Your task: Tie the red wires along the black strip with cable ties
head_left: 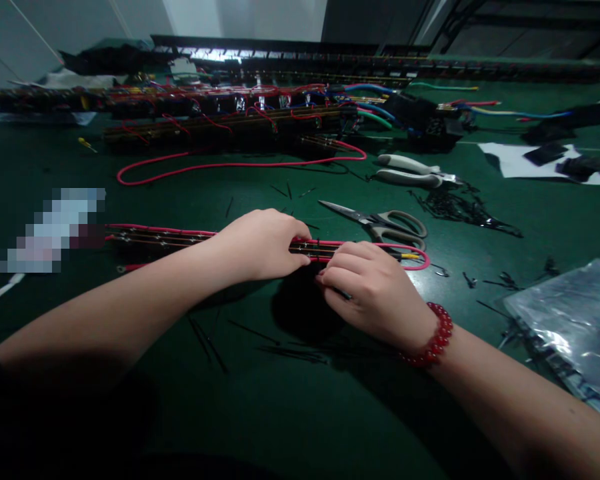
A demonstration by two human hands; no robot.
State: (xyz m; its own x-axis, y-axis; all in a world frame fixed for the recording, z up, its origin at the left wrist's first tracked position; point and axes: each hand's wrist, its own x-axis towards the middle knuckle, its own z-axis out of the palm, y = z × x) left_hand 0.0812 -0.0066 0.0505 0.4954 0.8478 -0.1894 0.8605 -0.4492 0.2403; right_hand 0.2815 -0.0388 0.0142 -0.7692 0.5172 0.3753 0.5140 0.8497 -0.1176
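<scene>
A long black strip with red wires (160,238) lies across the green table (290,413) in front of me. My left hand (260,243) rests over its middle, fingers curled down on the strip and wires. Just to the right, my right hand (373,290), with a red bead bracelet on the wrist, is closed in a pinch at the strip's edge, holding a thin black cable tie (343,293). A red wire loop with a yellow-tipped end (413,257) sticks out past my right hand.
Scissors (380,220) and grey-handled cutters (413,172) lie just beyond my hands. Cut black ties (460,210) are scattered around. More wired strips (220,123) fill the back. A clear plastic bag (575,327) lies right, white paper (515,163) far right.
</scene>
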